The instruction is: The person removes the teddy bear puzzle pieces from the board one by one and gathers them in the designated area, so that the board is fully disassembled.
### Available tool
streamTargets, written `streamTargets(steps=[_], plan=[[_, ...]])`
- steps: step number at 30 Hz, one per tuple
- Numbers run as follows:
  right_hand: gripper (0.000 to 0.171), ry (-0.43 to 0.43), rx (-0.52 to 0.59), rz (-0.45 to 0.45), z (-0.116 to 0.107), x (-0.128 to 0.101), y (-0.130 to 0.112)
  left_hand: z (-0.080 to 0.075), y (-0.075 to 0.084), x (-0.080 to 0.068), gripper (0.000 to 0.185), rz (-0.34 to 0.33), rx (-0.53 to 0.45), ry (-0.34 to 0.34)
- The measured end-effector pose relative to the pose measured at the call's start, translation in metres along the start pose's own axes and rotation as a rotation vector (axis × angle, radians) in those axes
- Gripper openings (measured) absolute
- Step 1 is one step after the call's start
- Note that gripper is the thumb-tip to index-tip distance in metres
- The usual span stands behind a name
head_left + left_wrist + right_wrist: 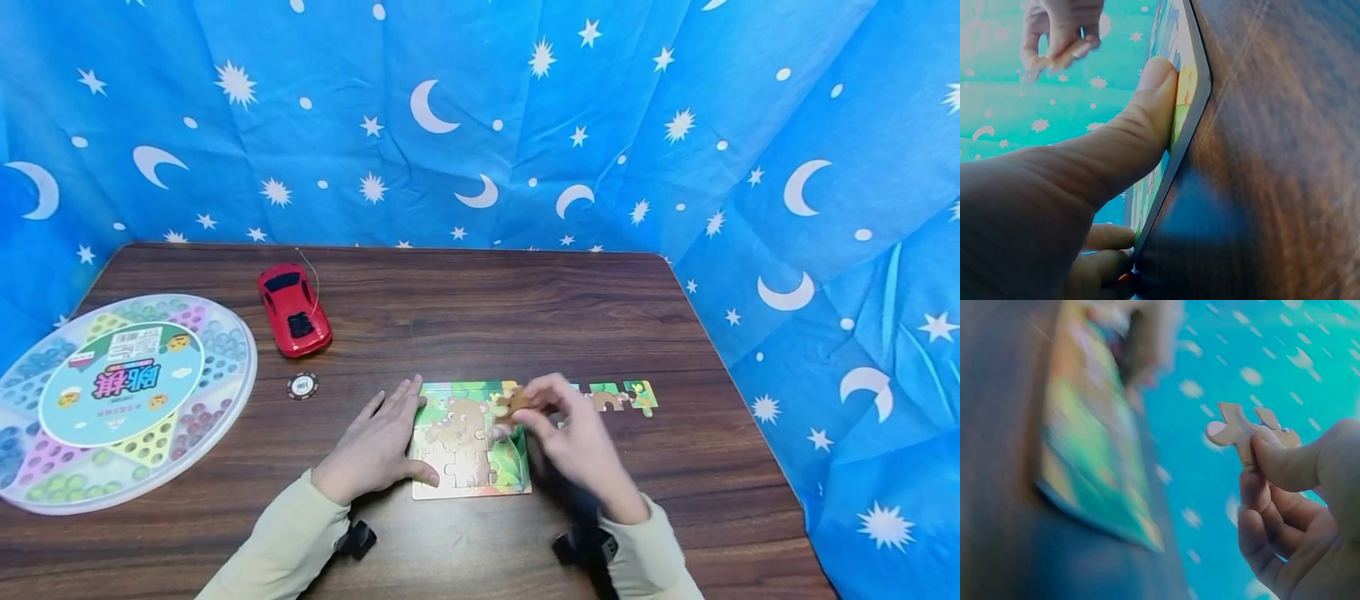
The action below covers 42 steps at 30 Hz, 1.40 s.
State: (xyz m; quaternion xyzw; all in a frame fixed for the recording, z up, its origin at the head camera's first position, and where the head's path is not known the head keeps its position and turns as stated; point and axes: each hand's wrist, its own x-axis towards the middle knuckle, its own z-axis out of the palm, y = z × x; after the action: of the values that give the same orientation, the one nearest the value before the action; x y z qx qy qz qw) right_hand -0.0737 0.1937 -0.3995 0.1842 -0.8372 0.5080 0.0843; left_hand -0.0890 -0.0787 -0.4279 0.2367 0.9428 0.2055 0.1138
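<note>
The person's left hand (pixel 378 442) lies at the left side of a jigsaw puzzle (pixel 459 425), its fingers stretched out along the left edge and its thumb spread wide from them, resting on the near left part of the picture. The puzzle lies flat on the brown table (pixel 480 308), toward the near side, and shows a bear on a green ground. The right hand (pixel 573 437) pinches a brown puzzle piece (pixel 513 403) between thumb and fingers, held up above the right part of the puzzle; the right wrist view shows the piece clear of the board. More loose pieces (pixel 641 395) lie to the right of the puzzle, just beyond the right hand, which partly hides them. On the left of the table is a round board game (pixel 123 400), with a red toy car (pixel 296 312) to its right, toward the far edge, and a black and white chip (pixel 303 385) on the near side of the car. A blue cloth (pixel 495 83) with white moons and stars hangs along the far and right sides
</note>
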Motion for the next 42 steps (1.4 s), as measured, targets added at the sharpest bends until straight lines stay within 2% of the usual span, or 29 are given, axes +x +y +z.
streamTargets(steps=[4,6,9,13,16,20,30,34,42], plan=[[0.024,0.127,-0.06,0.084,-0.04,-0.004,0.006,0.0,0.0,0.0,0.113,0.002,-0.005,0.005],[0.02,0.151,-0.148,0.133,-0.06,-0.009,0.015,0.0,0.0,0.0,0.112,0.003,-0.007,0.007],[0.017,0.107,-0.291,0.227,-0.085,-0.02,0.029,0.0,0.0,0.0,0.112,0.004,-0.008,0.007],[0.015,-0.053,-0.416,0.378,-0.105,-0.03,0.035,0.001,-0.001,0.0,0.113,0.001,-0.007,0.002],[0.015,-0.136,-0.436,0.474,-0.109,-0.032,0.036,0.0,-0.001,-0.001,0.113,0.0,-0.007,0.0],[0.016,-0.162,-0.461,0.534,-0.108,-0.032,0.038,0.001,0.0,0.0,0.113,0.003,-0.007,0.001],[0.018,-0.16,-0.534,0.548,-0.104,-0.033,0.044,0.0,0.0,0.0,0.106,0.009,-0.015,0.009],[0.02,-0.181,-0.536,0.575,-0.103,-0.032,0.046,-0.001,0.001,-0.001,0.106,0.011,-0.02,0.009],[0.019,-0.181,-0.533,0.56,-0.1,-0.033,0.047,-0.001,0.001,-0.001,0.108,0.008,-0.025,0.007]])
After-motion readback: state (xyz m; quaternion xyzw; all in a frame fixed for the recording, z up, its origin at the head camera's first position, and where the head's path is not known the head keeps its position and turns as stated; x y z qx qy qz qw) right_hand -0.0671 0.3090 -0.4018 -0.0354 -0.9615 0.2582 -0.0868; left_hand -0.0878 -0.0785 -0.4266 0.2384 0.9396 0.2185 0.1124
